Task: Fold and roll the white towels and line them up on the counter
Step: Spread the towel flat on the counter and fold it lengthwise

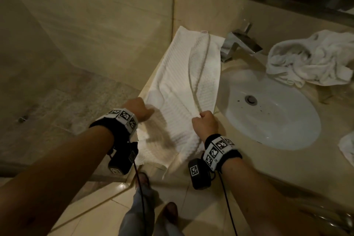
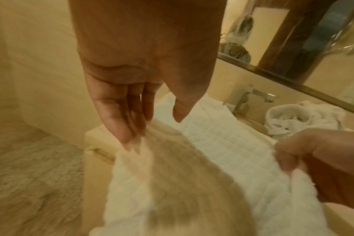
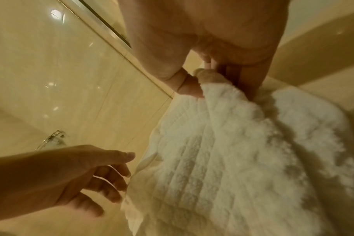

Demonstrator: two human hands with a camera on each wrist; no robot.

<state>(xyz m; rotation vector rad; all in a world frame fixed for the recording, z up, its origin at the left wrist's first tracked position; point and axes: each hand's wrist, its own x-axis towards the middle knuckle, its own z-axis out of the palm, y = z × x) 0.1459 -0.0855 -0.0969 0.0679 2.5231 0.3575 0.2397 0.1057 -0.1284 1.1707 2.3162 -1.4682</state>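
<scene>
A white waffle towel (image 1: 178, 86) lies lengthwise on the counter (image 1: 268, 166), left of the sink, with its near end draped over the front edge. My right hand (image 1: 206, 122) pinches the towel's right edge between thumb and fingers (image 3: 190, 86), lifting a fold. In the left wrist view the right hand (image 2: 313, 167) grips that same edge. My left hand (image 1: 139, 110) is at the towel's left edge. Its fingers (image 2: 129, 135) are straight, the tips just touching the cloth (image 2: 212, 135) without holding it. The right wrist view shows the left hand (image 3: 111, 175) relaxed beside the towel (image 3: 232, 159).
A white basin (image 1: 277, 120) sits right of the towel, with a chrome faucet (image 1: 237, 44) behind it. A crumpled heap of white towels (image 1: 310, 59) lies at the back right, and another white cloth (image 1: 346, 147) at the right edge. A wall borders the counter's left side.
</scene>
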